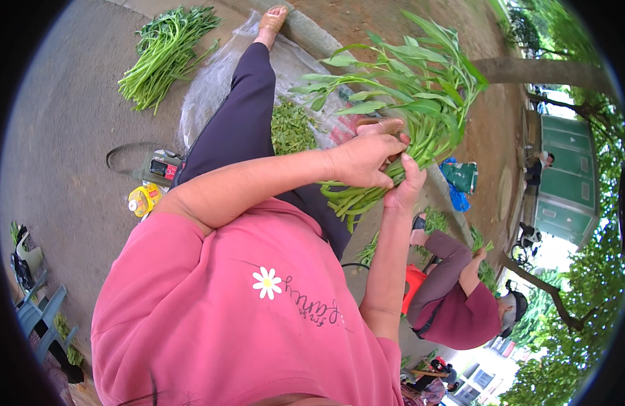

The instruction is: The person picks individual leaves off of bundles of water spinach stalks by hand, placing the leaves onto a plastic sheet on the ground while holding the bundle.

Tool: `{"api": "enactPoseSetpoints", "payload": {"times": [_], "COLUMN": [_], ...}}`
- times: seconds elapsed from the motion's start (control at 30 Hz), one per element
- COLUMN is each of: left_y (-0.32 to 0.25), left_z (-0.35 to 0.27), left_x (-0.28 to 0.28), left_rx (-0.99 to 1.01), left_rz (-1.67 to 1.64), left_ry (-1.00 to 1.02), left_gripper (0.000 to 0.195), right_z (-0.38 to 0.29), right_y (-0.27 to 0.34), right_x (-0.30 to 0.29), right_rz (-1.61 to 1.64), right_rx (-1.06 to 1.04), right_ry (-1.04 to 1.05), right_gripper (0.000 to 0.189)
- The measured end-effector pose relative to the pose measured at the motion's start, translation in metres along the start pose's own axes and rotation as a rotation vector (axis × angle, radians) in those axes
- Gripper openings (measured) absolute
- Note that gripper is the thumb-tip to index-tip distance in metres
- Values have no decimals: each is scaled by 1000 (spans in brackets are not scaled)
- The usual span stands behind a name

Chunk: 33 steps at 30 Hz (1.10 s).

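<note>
A large bunch of leafy green stems, probably water spinach (427,137), is held over my lap, leaves towards the top right and cut ends at the lower left. My left hand (366,158) lies across the stems from the left, fingers curled over them. My right hand (408,183) grips the same stems from the lower right, its thumb pointing up. Another pile of the same greens (162,56) lies on the pavement at the upper left. Loose leaves (292,127) lie on a clear plastic sheet (211,96) between my legs.
A strapped bag (145,165) with a phone-like device and a yellow-labelled bottle (145,199) are on the ground at my left. A kerb (317,35) runs past my feet. Blue and green bags (460,180) lie beyond it. A co-worker (460,304) sits at my right, near more greens.
</note>
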<state>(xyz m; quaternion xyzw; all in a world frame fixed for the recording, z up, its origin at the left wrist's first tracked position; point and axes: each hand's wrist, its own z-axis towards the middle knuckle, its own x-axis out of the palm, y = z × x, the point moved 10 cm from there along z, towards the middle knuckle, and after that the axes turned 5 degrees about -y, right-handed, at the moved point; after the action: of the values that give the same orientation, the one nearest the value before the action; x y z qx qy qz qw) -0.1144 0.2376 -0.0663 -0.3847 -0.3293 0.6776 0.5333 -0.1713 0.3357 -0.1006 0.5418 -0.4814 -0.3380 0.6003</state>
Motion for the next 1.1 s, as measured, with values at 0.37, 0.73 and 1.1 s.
{"api": "enactPoseSetpoints", "payload": {"times": [0.37,0.73,1.1], "left_y": [131,152,136], "left_z": [-30,-30,-45], "left_x": [-80,-17,-26], "left_rx": [-622,-738,-762], "left_rz": [-220,-784,-800], "left_ry": [-377,-41,64], "left_gripper": [32,34,35], "right_z": [-28,-46,-52], "right_y": [-1,10,0], "right_x": [-3,5,-10], "right_rz": [236,197,300], "right_rx": [195,171,191], "right_ry": [94,124,102], "right_gripper": [57,59,57]}}
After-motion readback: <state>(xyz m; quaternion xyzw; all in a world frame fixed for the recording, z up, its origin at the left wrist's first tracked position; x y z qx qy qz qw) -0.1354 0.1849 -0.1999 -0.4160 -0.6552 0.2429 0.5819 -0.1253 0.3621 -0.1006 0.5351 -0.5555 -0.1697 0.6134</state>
